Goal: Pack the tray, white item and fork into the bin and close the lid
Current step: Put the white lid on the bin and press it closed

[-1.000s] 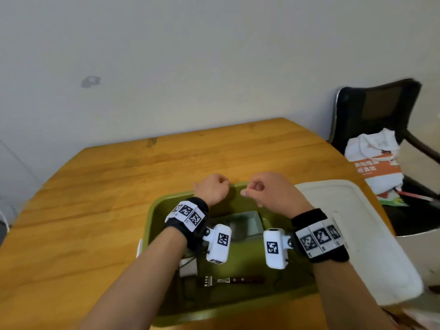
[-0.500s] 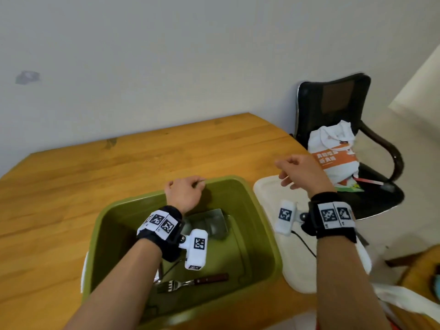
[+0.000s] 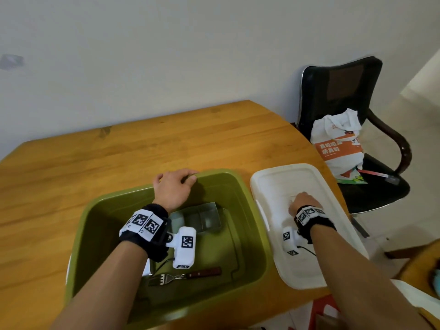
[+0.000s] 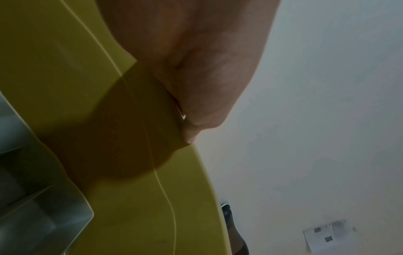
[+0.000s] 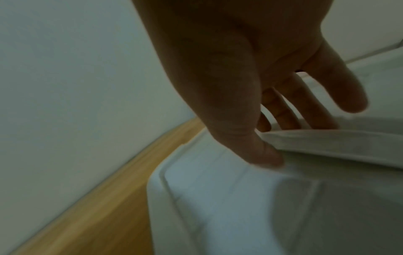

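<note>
A green bin (image 3: 221,173) stands open on the wooden table. In it lie a metal tray (image 3: 202,217), a fork (image 3: 190,275) with a dark handle, and a white item (image 3: 145,270) mostly hidden under my left wrist. My left hand (image 3: 175,186) grips the bin's far rim, fingers curled over it; the left wrist view shows the palm (image 4: 196,69) against the green wall (image 4: 65,69). The white lid (image 3: 297,177) lies flat to the right of the bin. My right hand (image 3: 302,201) holds its handle (image 5: 327,139), fingers (image 5: 283,110) under it and thumb in front.
The lid reaches the table's (image 3: 119,151) right edge. Past that edge a black chair (image 3: 338,86) holds a white and orange bag (image 3: 338,144). A wall runs behind the table. Something red (image 3: 326,308) stands on the floor at the lower right.
My right hand left the space above the bin, went right and came down on the lid's handle. My left hand settled on the bin's far rim. The view turned right.
</note>
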Demonstrator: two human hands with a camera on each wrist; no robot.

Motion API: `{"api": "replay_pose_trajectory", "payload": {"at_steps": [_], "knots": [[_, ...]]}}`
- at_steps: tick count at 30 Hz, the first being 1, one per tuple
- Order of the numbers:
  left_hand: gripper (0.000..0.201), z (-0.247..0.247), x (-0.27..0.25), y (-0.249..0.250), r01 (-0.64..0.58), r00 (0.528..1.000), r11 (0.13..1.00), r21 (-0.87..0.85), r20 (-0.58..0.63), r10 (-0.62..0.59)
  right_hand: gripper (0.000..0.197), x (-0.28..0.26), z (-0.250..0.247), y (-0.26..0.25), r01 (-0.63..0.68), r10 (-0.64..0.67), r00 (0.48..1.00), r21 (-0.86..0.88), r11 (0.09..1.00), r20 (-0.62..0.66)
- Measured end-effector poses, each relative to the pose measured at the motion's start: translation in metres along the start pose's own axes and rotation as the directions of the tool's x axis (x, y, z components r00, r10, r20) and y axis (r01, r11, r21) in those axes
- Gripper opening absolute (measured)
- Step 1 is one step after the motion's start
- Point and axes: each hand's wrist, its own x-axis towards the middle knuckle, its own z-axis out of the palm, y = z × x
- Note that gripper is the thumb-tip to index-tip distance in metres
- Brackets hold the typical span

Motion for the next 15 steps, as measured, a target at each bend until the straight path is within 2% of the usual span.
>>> {"api": "replay_pose_trajectory", "payload": {"at_steps": [3,8,15], "knots": [[0.028,-0.001,-0.001,0.002,0.004,1.000,1.000,-0.003,0.008,-0.004,0.037,0.002,0.003,0.005,0.015,-0.014,1.000,0.046,0.999,-0.026],[0.030,-0.001,-0.001,0.002,0.002,1.000,1.000,0.009,0.020,-0.003,0.036,0.007,-0.008,0.007,-0.008,0.012,0.997,0.065,0.998,-0.071],[0.029,0.000,-0.001,-0.001,-0.006,0.999,1.000,0.009,0.032,0.005,0.033,-0.004,-0.076,-0.019,0.066,-0.031,0.987,0.222,0.973,-0.160]]}}
